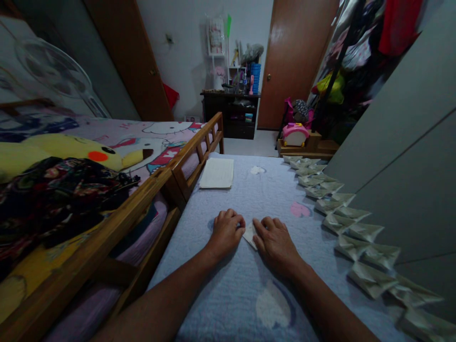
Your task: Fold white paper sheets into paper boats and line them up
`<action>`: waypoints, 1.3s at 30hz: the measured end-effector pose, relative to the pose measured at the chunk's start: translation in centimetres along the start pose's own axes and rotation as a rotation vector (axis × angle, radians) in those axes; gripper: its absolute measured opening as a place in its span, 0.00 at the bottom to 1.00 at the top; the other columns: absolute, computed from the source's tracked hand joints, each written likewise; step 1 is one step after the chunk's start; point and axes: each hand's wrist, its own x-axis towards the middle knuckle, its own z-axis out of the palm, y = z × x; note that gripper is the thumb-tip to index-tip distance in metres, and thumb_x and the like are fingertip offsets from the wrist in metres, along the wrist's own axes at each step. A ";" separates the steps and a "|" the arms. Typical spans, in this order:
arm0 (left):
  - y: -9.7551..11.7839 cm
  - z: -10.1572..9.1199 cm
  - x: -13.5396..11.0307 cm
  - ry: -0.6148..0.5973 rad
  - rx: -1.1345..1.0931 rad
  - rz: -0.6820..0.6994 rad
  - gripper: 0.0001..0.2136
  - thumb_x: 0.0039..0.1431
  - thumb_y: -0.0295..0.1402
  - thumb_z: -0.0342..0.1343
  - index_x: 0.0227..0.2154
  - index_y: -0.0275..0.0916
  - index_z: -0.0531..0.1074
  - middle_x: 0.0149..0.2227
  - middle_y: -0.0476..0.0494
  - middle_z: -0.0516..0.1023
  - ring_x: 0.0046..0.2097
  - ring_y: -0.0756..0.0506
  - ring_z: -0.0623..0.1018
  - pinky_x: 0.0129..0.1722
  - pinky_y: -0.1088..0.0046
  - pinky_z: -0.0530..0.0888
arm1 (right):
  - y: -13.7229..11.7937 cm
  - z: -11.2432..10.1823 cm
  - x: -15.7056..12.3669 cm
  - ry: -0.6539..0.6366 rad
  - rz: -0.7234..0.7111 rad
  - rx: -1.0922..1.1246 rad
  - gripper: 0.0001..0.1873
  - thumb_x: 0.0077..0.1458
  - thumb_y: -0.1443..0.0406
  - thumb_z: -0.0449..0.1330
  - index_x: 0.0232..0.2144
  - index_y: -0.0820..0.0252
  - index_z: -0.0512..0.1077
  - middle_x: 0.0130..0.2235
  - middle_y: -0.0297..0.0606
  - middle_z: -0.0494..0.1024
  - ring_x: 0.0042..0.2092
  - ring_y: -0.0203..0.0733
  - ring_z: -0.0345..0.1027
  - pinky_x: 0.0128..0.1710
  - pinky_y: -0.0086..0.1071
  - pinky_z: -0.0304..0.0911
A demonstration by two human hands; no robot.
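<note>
A small folded piece of pale paper [250, 234] lies on the blue quilted bed cover [228, 289], between my two hands. My left hand [227, 232] is closed, its thumb and forefinger pinched at the paper's left corner. On the paper's right side, my right hand [277, 241] holds it down with thumb and fingers, covering part of it. Farther off, a stack of flat pale sheets [217, 173] rests near the left edge of the cover. Several folded paper boat shapes [368, 278] stand in a long double row along the right edge.
A wooden bed rail [142, 204] runs along my left. Beyond it, a yellow plush toy [78, 147] and dark patterned cloth [60, 199] lie on another bed. Pale cabinet doors [409, 156] border the right side. A dark shelf unit [228, 116] stands by the far wall.
</note>
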 end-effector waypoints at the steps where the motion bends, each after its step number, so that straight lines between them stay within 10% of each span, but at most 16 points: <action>1: -0.1 0.0 0.0 0.000 -0.004 0.003 0.04 0.57 0.29 0.57 0.33 0.43 0.76 0.42 0.46 0.73 0.49 0.40 0.69 0.49 0.62 0.64 | 0.1 0.0 0.0 -0.004 -0.001 0.010 0.21 0.65 0.62 0.54 0.59 0.58 0.67 0.47 0.45 0.72 0.46 0.50 0.61 0.47 0.41 0.56; 11: 1.1 0.5 -0.5 0.010 -0.227 0.251 0.05 0.58 0.24 0.55 0.33 0.39 0.74 0.39 0.44 0.72 0.46 0.43 0.71 0.49 0.66 0.68 | 1.1 0.8 -0.3 0.030 0.017 0.139 0.28 0.60 0.68 0.56 0.62 0.65 0.62 0.51 0.48 0.72 0.50 0.52 0.61 0.53 0.44 0.57; 39: 1.4 0.8 -1.3 -0.127 0.355 0.379 0.18 0.66 0.37 0.55 0.56 0.40 0.66 0.60 0.44 0.71 0.56 0.38 0.68 0.52 0.56 0.69 | 1.7 -1.0 -1.1 0.070 -0.020 0.013 0.10 0.60 0.66 0.60 0.43 0.50 0.77 0.42 0.39 0.74 0.44 0.45 0.61 0.44 0.38 0.53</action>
